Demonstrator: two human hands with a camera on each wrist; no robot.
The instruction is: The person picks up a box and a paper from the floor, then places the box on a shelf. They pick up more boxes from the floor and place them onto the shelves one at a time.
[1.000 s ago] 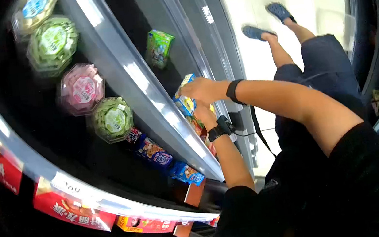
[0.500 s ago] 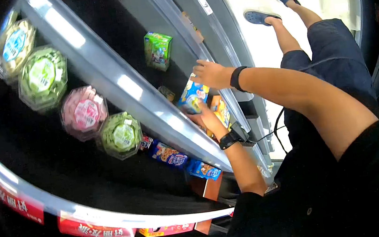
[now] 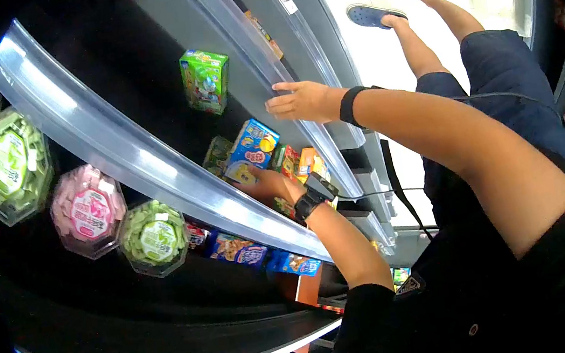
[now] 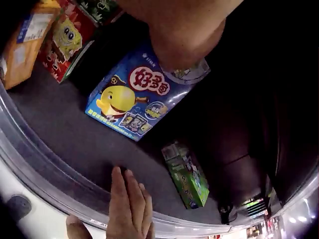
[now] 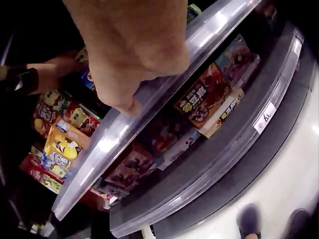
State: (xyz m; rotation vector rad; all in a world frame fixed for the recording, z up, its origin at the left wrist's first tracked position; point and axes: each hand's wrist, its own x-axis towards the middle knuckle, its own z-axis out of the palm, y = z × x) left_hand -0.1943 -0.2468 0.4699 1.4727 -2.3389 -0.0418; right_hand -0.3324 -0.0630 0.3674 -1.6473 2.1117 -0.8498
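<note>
My left hand (image 3: 273, 186) grips the lower end of a blue snack box (image 3: 252, 143) with a yellow cartoon figure, which stands tilted on the grey shelf. In the left wrist view the hand (image 4: 187, 35) covers the upper right part of the blue box (image 4: 134, 99). My right hand (image 3: 305, 102), fingers extended and empty, is at the shelf's clear front rail (image 3: 251, 60), apart from the box. The right wrist view shows this hand (image 5: 134, 55) over the rail (image 5: 107, 144).
A green box (image 3: 206, 80) stands farther along the same shelf. Beside the blue box are a red box (image 3: 286, 160) and an orange pack (image 3: 312, 164). Clear tubs of green (image 3: 156, 240) and pink (image 3: 89, 211) sweets and blue packs (image 3: 238, 249) sit on the neighbouring shelf.
My left hand and the blue box have moved away from the front rail, farther onto the shelf. My right hand, earlier at the box, is now apart from it.
</note>
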